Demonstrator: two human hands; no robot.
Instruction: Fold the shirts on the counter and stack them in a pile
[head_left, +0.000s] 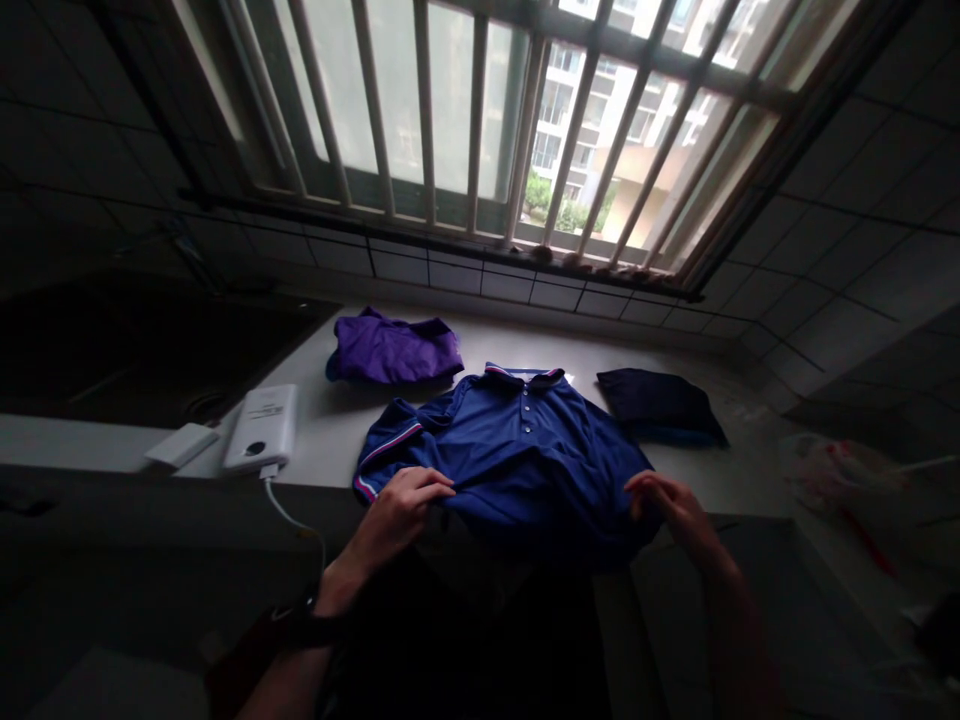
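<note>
A blue polo shirt [517, 450] with a striped collar and striped sleeve cuffs lies spread on the pale countertop [330, 450], its lower part bunched towards me. My left hand [397, 510] grips the fabric near the shirt's left side, and a dark band circles that wrist. My right hand [671, 510] is at the opposite side, fingers curled at the shirt's edge. Behind the shirt are a folded purple garment [394, 348] and a folded dark navy garment [660, 405].
A white power bank [260, 428] with a white cable hanging over the counter edge lies left of the shirt, beside a small white box [181, 445]. A dark sink [150, 350] is set in the counter at left. A barred window [480, 110] stands behind, and a plastic bag [832, 475] sits at right.
</note>
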